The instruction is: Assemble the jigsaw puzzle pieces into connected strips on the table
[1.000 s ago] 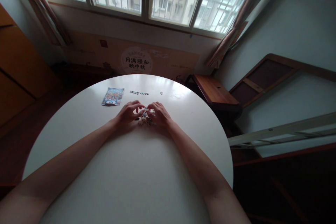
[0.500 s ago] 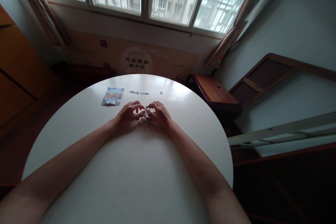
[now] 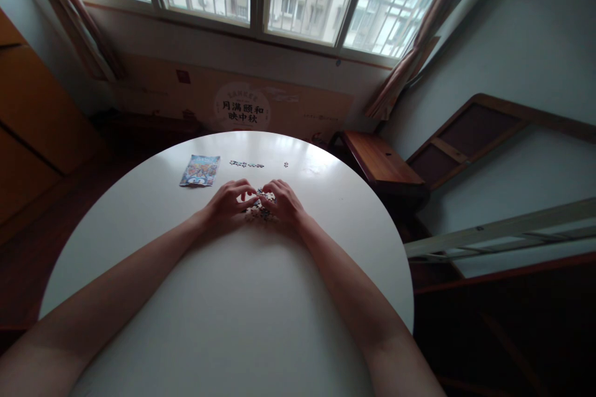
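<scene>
A loose pile of small jigsaw puzzle pieces point(image 3: 261, 214) lies on the white round table point(image 3: 242, 298), many with a pale side up. My left hand point(image 3: 231, 196) rests at the pile's left side, fingers curved and a gap showing between thumb and index finger. From the right, my right hand point(image 3: 285, 201) reaches over the pile with bent fingers, its thumb apart from the index finger. Both sets of fingertips meet at the pile's upper part, touching pieces there. No piece shows clearly held in either hand. The hands cover some of the pile.
Beyond my hands lies a row of jigsaw pieces point(image 3: 246, 165), with a single piece point(image 3: 285, 164) to its right. A blue printed packet point(image 3: 200, 171) lies at the left. Behind the table's right edge stands a wooden bench point(image 3: 384, 158).
Both hands keep almost the same place over the pile. Pieces between the fingertips have shifted slightly; the row, the single piece and the packet have not moved.
</scene>
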Tool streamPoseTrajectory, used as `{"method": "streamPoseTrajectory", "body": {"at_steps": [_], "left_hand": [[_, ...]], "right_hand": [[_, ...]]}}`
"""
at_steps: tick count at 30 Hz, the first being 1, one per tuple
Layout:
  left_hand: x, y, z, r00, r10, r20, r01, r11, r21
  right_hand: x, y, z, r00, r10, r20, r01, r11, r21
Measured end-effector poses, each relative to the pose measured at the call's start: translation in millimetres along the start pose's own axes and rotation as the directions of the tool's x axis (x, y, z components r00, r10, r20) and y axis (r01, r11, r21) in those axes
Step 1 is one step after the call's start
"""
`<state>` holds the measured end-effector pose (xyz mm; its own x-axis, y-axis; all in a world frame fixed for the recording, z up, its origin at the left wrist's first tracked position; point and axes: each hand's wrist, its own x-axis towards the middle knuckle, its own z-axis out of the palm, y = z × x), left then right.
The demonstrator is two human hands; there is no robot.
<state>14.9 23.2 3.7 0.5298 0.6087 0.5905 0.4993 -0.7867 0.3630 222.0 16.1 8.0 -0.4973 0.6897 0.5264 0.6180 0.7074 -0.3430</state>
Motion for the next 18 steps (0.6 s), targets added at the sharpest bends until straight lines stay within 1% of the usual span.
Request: {"method": "streamPoseTrajectory", "body": {"at_steps": [5,10,13,16,18], "left_hand": [[0.0,0.2,0.2,1.000,0.013,-0.002,-0.013,1.000,0.006],[0.3,0.0,0.1,1.000,0.000,-0.010,0.000,1.000,-0.007],[0.9,0.6,-0.4,1.000,-0.019,-0.018,0.019,1.000,-0.025],[1.3,1.2,-0.9,1.000,-0.023,-0.011,0.022,0.999,-0.026],[1.2,1.3,-0.9,1.000,-0.024,-0.006,0.023,0.999,-0.025]], "right_hand": [[0.0,0.9,1.2,1.000,-0.011,-0.010,0.011,1.000,0.007],[-0.8,1.9,1.9,0.999,-0.033,-0.016,0.032,0.998,-0.048],[-0.9,-0.1,-1.1,0.998,-0.059,-0.003,0.058,0.986,-0.156],[-0.5,-3.2,-4.7,0.996,-0.087,-0.011,0.080,0.953,-0.293],[-0.1,-4.6,-5.9,0.995,-0.098,-0.018,0.086,0.935,-0.345]]}}
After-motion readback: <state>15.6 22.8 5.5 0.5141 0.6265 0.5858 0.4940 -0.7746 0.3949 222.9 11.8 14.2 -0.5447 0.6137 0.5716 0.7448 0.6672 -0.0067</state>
